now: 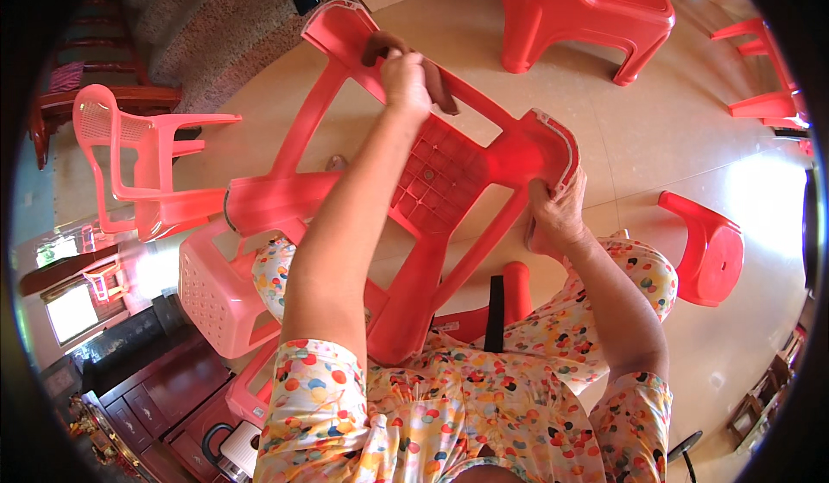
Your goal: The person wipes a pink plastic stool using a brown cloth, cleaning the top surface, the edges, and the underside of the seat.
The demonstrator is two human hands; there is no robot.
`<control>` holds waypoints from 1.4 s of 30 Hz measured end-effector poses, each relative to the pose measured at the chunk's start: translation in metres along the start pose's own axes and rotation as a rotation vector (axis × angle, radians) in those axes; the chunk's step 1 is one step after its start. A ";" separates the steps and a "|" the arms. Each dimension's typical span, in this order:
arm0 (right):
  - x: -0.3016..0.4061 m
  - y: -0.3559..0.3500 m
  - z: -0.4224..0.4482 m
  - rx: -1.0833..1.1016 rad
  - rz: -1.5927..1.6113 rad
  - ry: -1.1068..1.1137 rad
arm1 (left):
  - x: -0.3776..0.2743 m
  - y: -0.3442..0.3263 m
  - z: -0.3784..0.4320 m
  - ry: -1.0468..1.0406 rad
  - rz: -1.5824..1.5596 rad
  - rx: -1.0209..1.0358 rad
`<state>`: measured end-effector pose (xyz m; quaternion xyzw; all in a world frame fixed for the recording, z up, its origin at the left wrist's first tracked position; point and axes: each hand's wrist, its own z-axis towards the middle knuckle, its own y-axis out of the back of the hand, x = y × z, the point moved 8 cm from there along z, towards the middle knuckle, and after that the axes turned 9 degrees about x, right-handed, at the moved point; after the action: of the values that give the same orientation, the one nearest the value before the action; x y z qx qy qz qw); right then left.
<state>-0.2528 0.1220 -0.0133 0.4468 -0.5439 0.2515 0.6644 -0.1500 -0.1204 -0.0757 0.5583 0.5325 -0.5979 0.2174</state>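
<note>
A red plastic stool [440, 178] lies tilted before me, its ribbed underside and splayed legs towards me; one leg reaches down to my lap. My left hand [407, 81] is closed on a brown cloth [440, 86] at the far rail of the stool, between two legs. The cloth hangs on both sides of the fist. Around the end of the right-hand leg, my right hand [560, 211] keeps a grip, with its thumb on the near side. The leg ends have greyish edges.
A larger red stool [583, 16] stands beyond. Pink plastic chair [149, 159] and pink stool [220, 288] are at left, a low red stool [712, 262] at right. Carpeted-looking steps [220, 23] rise at upper left. A dark wooden cabinet [155, 392] is at lower left.
</note>
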 end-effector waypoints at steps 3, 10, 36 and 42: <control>0.007 -0.002 0.000 0.038 0.057 0.017 | 0.034 -0.006 -0.021 0.049 0.126 -0.013; 0.000 -0.002 -0.001 0.051 0.035 0.028 | 0.039 -0.055 -0.101 -0.088 0.907 0.293; -0.014 -0.001 0.003 -0.019 0.065 -0.020 | -0.010 -0.010 0.000 -0.012 0.092 -0.095; -0.001 -0.001 0.006 0.031 0.003 0.044 | 0.037 -0.039 -0.052 0.110 0.183 0.099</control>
<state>-0.2552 0.1169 -0.0139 0.4504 -0.5261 0.2706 0.6687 -0.1710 -0.0494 -0.0833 0.6464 0.4603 -0.5698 0.2137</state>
